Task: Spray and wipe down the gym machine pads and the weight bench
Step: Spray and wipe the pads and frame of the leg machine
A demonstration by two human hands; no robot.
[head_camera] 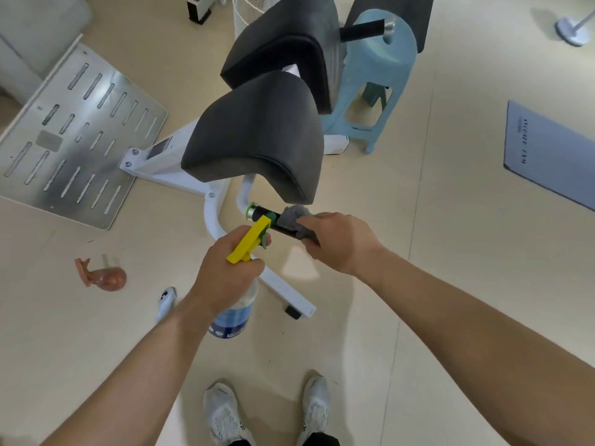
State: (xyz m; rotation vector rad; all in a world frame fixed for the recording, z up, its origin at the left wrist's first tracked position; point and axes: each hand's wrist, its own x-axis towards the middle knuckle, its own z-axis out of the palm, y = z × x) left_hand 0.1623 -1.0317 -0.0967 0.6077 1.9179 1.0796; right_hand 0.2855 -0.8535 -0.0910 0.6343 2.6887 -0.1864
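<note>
Your left hand [222, 272] grips the spray bottle [233, 313]; beside it, your right hand [338, 243] holds, seemingly, a grey cloth [291, 215] round the black handle [261, 215].

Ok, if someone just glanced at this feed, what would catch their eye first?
The hands at centre: the left hand grips a spray bottle with a yellow trigger, and the right hand holds a grey cloth around the machine's black handle. Just above sit two dark grey pads, with a pale blue stool to their right.
</note>
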